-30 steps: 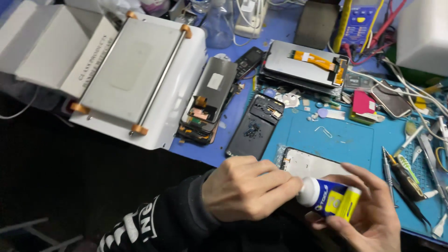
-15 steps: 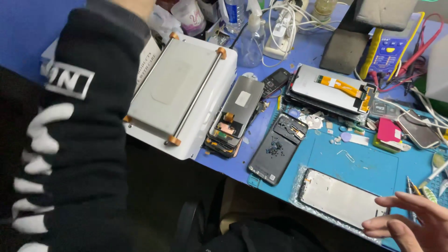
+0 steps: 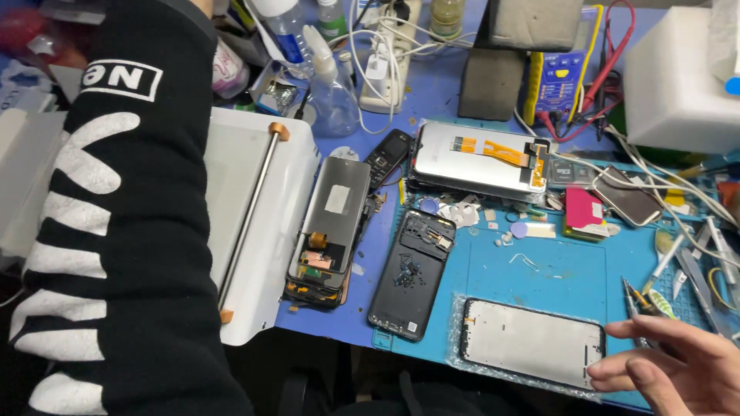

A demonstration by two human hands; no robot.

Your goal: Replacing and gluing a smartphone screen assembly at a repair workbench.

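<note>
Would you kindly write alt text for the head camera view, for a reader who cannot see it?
A right hand rests with fingertips at the corner of a phone screen frame on a blue work mat. The left arm's black sleeve stretches up across a white machine; its hand is out of view. Opened phones and tools lie around.

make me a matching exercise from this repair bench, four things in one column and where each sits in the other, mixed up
Things:
1. phone frame
2. black back cover
3. screen with orange ribbon cable
4. clear spray bottle

Places:
a. far edge of the blue mat, face down
b. behind the white machine, by the power strip
c. near edge of the mat, beside the right hand
d. left edge of the mat, inner side up

Pairs: 1-c, 2-d, 3-a, 4-b
</note>
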